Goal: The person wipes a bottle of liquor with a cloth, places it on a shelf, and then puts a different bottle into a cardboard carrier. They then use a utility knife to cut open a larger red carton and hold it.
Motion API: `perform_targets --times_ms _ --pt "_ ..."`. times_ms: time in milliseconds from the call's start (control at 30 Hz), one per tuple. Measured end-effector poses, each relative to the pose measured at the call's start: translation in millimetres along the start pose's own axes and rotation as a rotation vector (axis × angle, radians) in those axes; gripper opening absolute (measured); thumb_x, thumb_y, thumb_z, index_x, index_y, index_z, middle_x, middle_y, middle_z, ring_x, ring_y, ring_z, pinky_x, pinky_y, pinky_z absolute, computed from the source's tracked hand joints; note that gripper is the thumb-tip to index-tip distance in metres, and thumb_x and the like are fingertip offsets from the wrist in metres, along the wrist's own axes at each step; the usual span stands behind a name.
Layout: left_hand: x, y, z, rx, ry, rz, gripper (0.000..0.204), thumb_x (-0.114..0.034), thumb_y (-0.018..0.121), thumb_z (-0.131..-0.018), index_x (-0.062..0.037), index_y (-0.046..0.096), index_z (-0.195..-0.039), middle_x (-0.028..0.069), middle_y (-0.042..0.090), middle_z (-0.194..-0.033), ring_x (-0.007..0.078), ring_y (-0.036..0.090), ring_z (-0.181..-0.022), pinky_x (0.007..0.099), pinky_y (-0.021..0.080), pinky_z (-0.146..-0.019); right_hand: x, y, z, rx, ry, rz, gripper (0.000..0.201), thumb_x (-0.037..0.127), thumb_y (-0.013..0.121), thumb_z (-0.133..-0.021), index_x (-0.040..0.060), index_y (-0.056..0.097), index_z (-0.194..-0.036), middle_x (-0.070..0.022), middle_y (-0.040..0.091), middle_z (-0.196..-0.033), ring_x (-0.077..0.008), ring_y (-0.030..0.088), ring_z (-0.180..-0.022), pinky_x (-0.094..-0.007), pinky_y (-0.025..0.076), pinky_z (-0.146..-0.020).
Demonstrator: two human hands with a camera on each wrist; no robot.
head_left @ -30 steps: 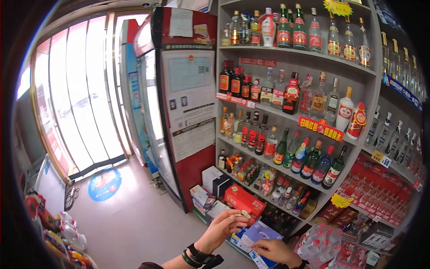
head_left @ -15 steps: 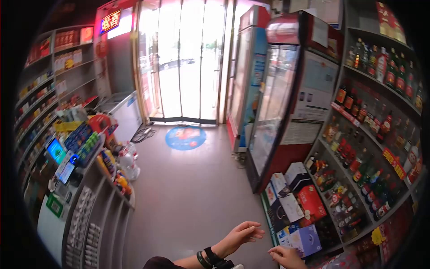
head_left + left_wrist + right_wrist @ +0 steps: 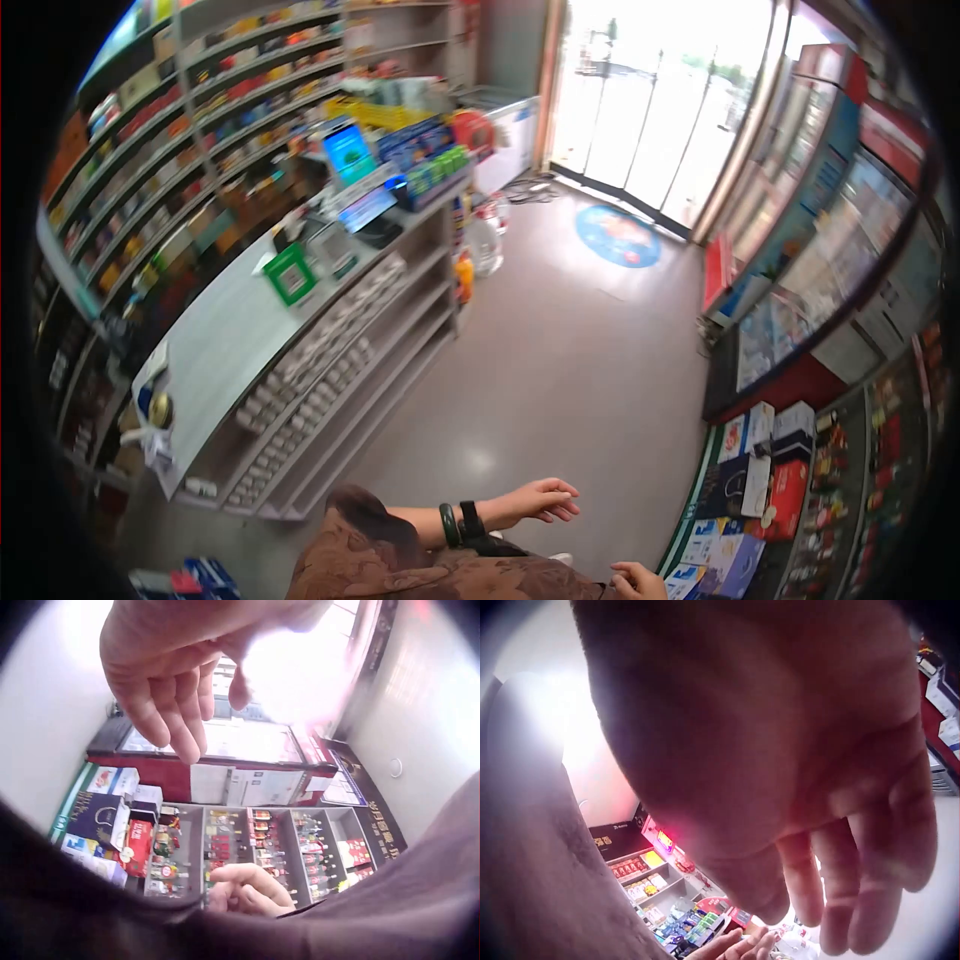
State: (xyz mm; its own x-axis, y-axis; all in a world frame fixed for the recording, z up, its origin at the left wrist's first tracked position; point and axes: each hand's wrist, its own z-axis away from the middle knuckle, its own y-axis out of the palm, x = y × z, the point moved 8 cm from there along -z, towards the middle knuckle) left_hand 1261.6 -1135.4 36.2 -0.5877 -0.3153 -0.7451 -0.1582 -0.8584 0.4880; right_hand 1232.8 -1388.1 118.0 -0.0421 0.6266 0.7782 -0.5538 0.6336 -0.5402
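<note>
My left hand (image 3: 535,501) hangs over the floor in the head view, palm down, fingers loosely bent and holding nothing; a dark band and a bracelet circle its wrist. In the left wrist view the same hand (image 3: 169,682) has relaxed, slightly spread fingers. Lower right of it, near the patterned clothing (image 3: 430,575), is my right hand (image 3: 638,582), partly cut off by the frame's bottom edge. Seen from the right wrist, that hand's fingers (image 3: 855,885) hang loosely with nothing in them. Neither hand touches any goods.
A counter (image 3: 230,325) with a green QR sign (image 3: 290,275) and lit screens stands at left, stocked shelves behind it. Glass doors (image 3: 660,100) are at the far end. Fridges, stacked boxes (image 3: 787,498) and bottle shelves line the right. Grey floor (image 3: 560,370) runs between.
The head view has swung left, from the bottle shelves to the counter. The hands are lower and farther apart, and the small round object seen at the left hand earlier is no longer visible there.
</note>
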Motion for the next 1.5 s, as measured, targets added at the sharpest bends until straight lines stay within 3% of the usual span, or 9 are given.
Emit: perform_targets --times_ms 133,367,500,700,800,967,1067,1367,1500 --pt "19 -36 58 -0.112 0.060 0.044 0.040 -0.036 0.052 -0.102 -0.0092 0.049 -0.132 0.0077 0.065 -0.123 0.0134 0.062 -0.110 0.0268 0.049 -0.091 35 28 4 0.080 -0.106 0.157 0.028 0.019 0.062 -0.095 0.0031 0.063 -0.119 -0.0156 0.068 -0.089 -0.0220 0.065 -0.080 -0.0329 0.051 -0.074" --pt "61 -19 128 -0.223 0.213 0.163 0.035 -0.032 0.051 -0.103 -0.0096 0.050 -0.130 0.0077 0.066 -0.121 0.0129 0.063 -0.107 0.0251 0.050 -0.087 95 56 36 0.125 -0.196 0.201 0.029 0.019 0.062 -0.095 0.0052 0.062 -0.120 -0.0191 0.068 -0.098 -0.0302 0.069 -0.089 -0.0370 0.053 -0.078" --pt "100 -3 164 -0.280 0.189 0.179 0.034 -0.031 0.052 -0.103 -0.0094 0.051 -0.130 0.0073 0.066 -0.121 0.0125 0.063 -0.106 0.0243 0.051 -0.085 61 83 76 0.178 -0.197 0.179 0.030 0.020 0.062 -0.094 0.0053 0.062 -0.120 -0.0185 0.068 -0.098 -0.0296 0.069 -0.089 -0.0374 0.053 -0.077" --pt "179 54 200 -0.204 -0.025 0.048 0.033 -0.030 0.053 -0.103 -0.0098 0.053 -0.129 0.0048 0.066 -0.120 0.0112 0.063 -0.107 0.0247 0.049 -0.086 -30 143 152 0.177 -0.219 0.189 0.031 0.024 0.063 -0.092 0.0055 0.063 -0.118 -0.0203 0.068 -0.098 -0.0341 0.067 -0.088 -0.0407 0.053 -0.077" --pt "195 70 223 -0.161 -0.037 -0.032 0.035 -0.034 0.050 -0.103 -0.0121 0.052 -0.130 0.0031 0.066 -0.121 0.0119 0.062 -0.107 0.0279 0.047 -0.088 -34 163 174 0.242 -0.162 0.192 0.032 0.026 0.062 -0.092 0.0060 0.064 -0.117 -0.0207 0.067 -0.098 -0.0365 0.066 -0.089 -0.0420 0.053 -0.078" --pt "206 50 263 -0.266 0.028 -0.027 0.035 -0.032 0.050 -0.103 -0.0111 0.052 -0.131 0.0036 0.065 -0.122 0.0116 0.062 -0.107 0.0274 0.047 -0.089 4 200 179 0.352 -0.248 0.245 0.035 0.029 0.059 -0.095 0.0028 0.063 -0.118 -0.0200 0.068 -0.096 -0.0350 0.065 -0.087 -0.0403 0.052 -0.080" --pt "205 40 290 -0.311 0.076 0.033 0.035 -0.031 0.050 -0.103 -0.0103 0.051 -0.132 0.0046 0.065 -0.123 0.0117 0.062 -0.108 0.0274 0.047 -0.090 51 208 173 0.377 -0.338 0.359 0.030 0.028 0.061 -0.093 0.0079 0.068 -0.114 -0.0098 0.070 -0.092 -0.0258 0.068 -0.084 -0.0347 0.054 -0.077" --pt "204 -43 400 -0.515 0.244 0.148 0.030 -0.025 0.050 -0.105 -0.0064 0.051 -0.128 0.0120 0.066 -0.121 0.0167 0.065 -0.107 0.0286 0.052 -0.088 131 301 148 0.508 -0.388 0.409 0.029 0.028 0.059 -0.093 0.0104 0.066 -0.115 -0.0117 0.069 -0.104 -0.0325 0.067 -0.096 -0.0409 0.054 -0.080" --pt "208 -79 436 -0.611 0.287 0.270 0.027 -0.021 0.048 -0.105 -0.0064 0.052 -0.127 0.0132 0.066 -0.120 0.0191 0.066 -0.107 0.0289 0.053 -0.087 164 353 152 0.690 -0.422 0.488 0.037 0.032 0.053 -0.096 0.0105 0.062 -0.124 -0.0116 0.068 -0.113 -0.0310 0.066 -0.100 -0.0406 0.053 -0.086"
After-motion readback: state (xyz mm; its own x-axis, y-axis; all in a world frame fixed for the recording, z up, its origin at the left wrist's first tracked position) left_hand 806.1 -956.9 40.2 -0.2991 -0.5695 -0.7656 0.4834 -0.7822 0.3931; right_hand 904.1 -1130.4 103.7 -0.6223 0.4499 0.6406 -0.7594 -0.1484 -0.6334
